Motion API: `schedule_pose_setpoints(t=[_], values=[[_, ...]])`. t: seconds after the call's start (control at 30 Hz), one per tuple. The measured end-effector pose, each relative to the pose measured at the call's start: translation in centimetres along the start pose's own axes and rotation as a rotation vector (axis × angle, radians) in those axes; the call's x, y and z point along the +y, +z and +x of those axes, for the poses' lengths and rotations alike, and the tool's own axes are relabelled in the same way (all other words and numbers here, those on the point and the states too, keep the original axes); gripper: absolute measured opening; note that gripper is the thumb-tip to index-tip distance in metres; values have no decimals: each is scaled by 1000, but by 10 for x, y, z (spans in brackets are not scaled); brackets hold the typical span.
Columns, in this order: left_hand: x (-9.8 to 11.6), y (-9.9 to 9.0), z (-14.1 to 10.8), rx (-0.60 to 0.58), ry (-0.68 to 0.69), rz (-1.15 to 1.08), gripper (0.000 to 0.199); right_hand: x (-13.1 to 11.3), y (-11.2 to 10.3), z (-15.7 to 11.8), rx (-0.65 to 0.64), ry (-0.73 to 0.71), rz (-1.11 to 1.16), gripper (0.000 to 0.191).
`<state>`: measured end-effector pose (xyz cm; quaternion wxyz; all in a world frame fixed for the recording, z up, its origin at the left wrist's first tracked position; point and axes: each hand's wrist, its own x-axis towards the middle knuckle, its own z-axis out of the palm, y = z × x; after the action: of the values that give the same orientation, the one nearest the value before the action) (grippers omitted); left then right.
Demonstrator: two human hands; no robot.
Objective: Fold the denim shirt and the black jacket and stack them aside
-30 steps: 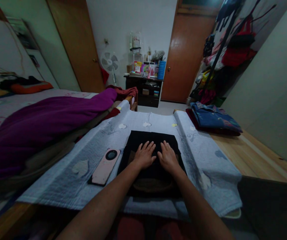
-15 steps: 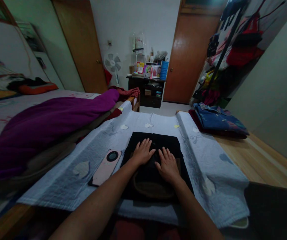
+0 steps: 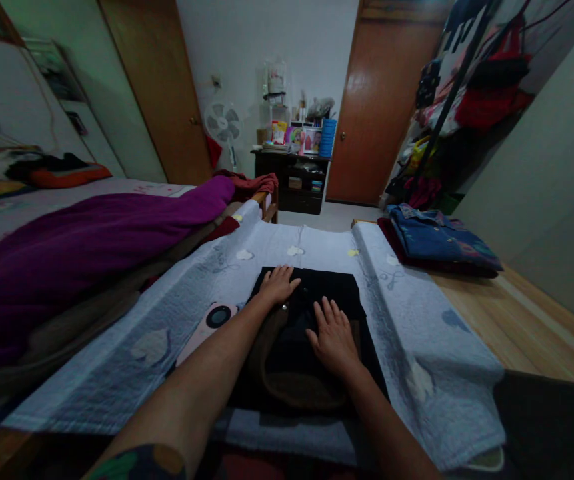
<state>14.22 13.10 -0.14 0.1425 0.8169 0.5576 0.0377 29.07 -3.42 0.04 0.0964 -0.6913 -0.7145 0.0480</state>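
Note:
A black folded garment (image 3: 291, 353) with a brown-edged collar toward me lies flat on a pale blue-grey blanket (image 3: 207, 277). My left hand (image 3: 279, 287) rests on its far left part, fingers stretched out. My right hand (image 3: 335, 333) lies flat on its right half with the fingers spread. Neither hand grips the cloth. Small round buttons show down the garment's middle. To the left lies a pink phone (image 3: 207, 327) with a round black camera ring, partly hidden by my left forearm.
At the right, a folded blue denim shirt (image 3: 441, 233) sits on a dark red cloth on a wooden surface (image 3: 531, 313). A purple blanket (image 3: 101, 247) covers the bed edge at left. Farther back stand a fan (image 3: 224, 123), a dark cabinet (image 3: 287, 183) and hanging clothes (image 3: 491, 100).
My left hand has slid left and away from me over the garment, parting from my right hand. My right hand has hardly moved. My left forearm now covers more of the phone.

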Motion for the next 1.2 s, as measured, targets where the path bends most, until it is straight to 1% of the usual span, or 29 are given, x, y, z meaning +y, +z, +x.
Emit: schedule_pose_setpoints(t=[0.2,0.37,0.43,0.5,0.57,0.6,0.63,0.67,0.7,0.77,0.8,0.83,0.9,0.97,1.03,1.13,1.2], values=[[-15,0,14,55,-90,0,64,1,1,0,-13,6,-1,66],[-33,0,14,120,-245,3,59,0,1,-1,-12,4,-1,66],[-40,-4,10,190,-314,44,55,0,1,-1,-16,6,-4,66],[-42,-12,1,300,-345,118,49,0,1,0,-18,10,-5,66],[-37,-21,-13,389,-300,174,47,0,1,0,-15,10,-7,66],[-31,-25,-22,399,-245,178,48,0,1,-1,-12,9,-8,66],[-24,-28,-33,389,-185,166,48,0,1,-1,-9,10,-9,65],[-15,-29,-45,349,-124,137,47,0,2,-1,-8,11,-11,65],[-8,-28,-58,289,-41,103,47,0,2,-1,-6,10,-12,65],[5,-20,-84,149,91,42,51,0,3,0,-4,5,-12,64],[9,-13,-96,97,133,20,55,0,3,0,-3,2,-11,64],[11,-6,-106,67,140,5,60,0,4,0,0,-1,-9,64],[11,9,-119,56,135,-3,67,0,4,0,3,3,-2,64],[7,20,-124,74,121,-3,70,1,4,1,6,5,16,64],[3,25,-123,83,113,-8,69,4,5,1,12,-4,53,64],[0,26,-119,74,111,-21,69,13,6,0,53,-28,178,64],[-1,26,-118,67,113,-30,69,22,7,-2,118,-41,317,63]])
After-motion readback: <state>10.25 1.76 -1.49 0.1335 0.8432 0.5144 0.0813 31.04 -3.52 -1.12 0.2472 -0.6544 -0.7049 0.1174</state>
